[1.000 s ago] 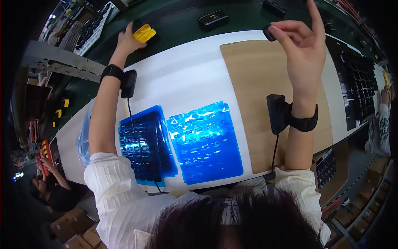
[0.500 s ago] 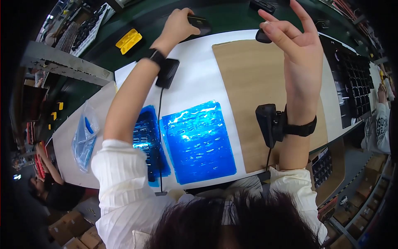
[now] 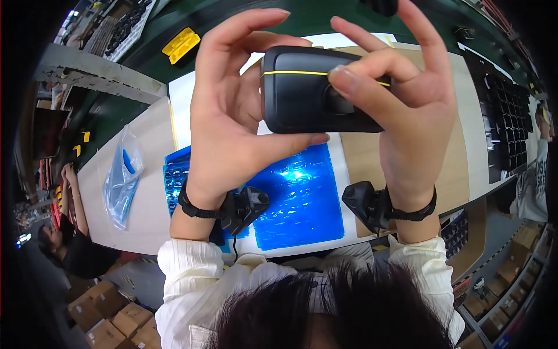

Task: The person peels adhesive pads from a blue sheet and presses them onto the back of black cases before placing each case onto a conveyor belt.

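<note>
Raised above the table, a black rounded box-shaped housing (image 3: 296,96) with a thin yellow line across its face lies level between my hands. My left hand (image 3: 224,110) grips its left end, thumb along the lower edge and fingers behind the top. My right hand (image 3: 415,87) is pinched at the housing's right part, with its thumb over the face and other fingers raised. Under that thumb a small dark part (image 3: 340,102) shows against the housing, mostly covered. Below the hands, a stack of shiny blue film sheets (image 3: 302,203) rests on the white tabletop.
A brown cardboard sheet (image 3: 372,168) covers the table's right side, with a black gridded tray (image 3: 508,116) beyond. At left are a clear plastic bag (image 3: 122,180) and a yellow case (image 3: 181,45). A black-clad person (image 3: 81,250) works at far left. Cartons (image 3: 131,320) stand below.
My left hand has brought the black housing from the far side of the table up close. My right hand has moved its small dark part against the housing's face.
</note>
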Demonstrator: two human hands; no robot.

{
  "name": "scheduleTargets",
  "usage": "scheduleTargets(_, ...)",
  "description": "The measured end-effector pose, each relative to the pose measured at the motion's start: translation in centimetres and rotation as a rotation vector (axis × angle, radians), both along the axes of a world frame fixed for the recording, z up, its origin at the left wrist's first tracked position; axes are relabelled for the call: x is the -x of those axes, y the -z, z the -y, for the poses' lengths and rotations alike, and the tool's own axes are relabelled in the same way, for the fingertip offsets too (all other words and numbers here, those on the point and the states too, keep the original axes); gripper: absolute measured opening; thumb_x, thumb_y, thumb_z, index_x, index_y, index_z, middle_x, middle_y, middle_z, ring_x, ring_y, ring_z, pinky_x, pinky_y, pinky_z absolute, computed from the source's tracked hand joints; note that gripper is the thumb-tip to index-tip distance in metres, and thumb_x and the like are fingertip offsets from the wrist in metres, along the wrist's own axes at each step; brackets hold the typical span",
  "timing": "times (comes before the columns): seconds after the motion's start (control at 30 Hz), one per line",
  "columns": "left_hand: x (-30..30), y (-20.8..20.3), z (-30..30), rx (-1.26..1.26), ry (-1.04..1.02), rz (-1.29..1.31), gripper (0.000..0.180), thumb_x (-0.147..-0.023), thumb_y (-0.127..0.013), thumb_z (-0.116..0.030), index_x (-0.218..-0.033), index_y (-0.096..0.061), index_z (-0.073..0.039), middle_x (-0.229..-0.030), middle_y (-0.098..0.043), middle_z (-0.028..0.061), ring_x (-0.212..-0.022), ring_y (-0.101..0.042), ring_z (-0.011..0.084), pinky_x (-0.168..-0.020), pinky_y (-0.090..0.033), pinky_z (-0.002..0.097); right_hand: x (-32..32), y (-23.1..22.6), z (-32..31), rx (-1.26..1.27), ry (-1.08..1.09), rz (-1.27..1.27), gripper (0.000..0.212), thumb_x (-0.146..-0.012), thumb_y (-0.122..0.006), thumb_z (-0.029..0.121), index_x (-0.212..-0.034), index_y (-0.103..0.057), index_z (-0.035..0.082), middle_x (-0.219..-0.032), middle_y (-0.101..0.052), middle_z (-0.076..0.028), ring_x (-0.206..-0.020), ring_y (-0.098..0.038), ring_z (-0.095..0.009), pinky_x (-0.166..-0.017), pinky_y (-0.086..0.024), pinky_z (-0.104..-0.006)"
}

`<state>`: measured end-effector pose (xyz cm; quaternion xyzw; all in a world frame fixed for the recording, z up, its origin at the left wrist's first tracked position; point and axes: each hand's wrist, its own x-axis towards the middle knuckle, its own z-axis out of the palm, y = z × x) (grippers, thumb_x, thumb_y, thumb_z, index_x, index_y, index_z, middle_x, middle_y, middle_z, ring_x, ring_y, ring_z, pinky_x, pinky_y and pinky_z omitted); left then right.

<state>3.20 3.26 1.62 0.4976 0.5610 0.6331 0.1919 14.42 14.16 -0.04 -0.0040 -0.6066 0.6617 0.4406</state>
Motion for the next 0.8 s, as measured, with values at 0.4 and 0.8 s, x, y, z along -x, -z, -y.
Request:
scheduleTargets(0.4, -0.4, -0.3, 0.2, 0.012, -0.07, -0.056, 0.093, -0.041, -0.073, 0.008, -0.122, -0.029, -0.006, -0.11, -0.047, 0.0169, -0.101, -0.05, 0.0275, -0.086, -0.044, 0.0339, -0.6, -0.4, 0.6, 0.001, 0.04, 0.056, 0.072, -0.071, -0.062, -0.002, -0.126, -0.016, -0.004, -0.085, -0.057, -0.012, -0.083, -0.055, -0.015, -0.096, -0.03, -0.0346)
scheduleTargets(0.8, 1.1, 1.1, -0.2, -0.128, 0.09, -0.026, 0.09, -0.042, -0.073, 0.009, -0.119, -0.031, -0.007, -0.109, -0.048, 0.0166, -0.102, -0.049, 0.0264, -0.087, -0.043, 0.0333, -0.4, -0.6, 0.9, 0.013, 0.045, 0.11, 0.077, -0.072, -0.062, -0.001, -0.129, -0.011, -0.002, -0.095, -0.054, -0.014, -0.09, -0.053, -0.016, -0.096, -0.03, -0.0335)
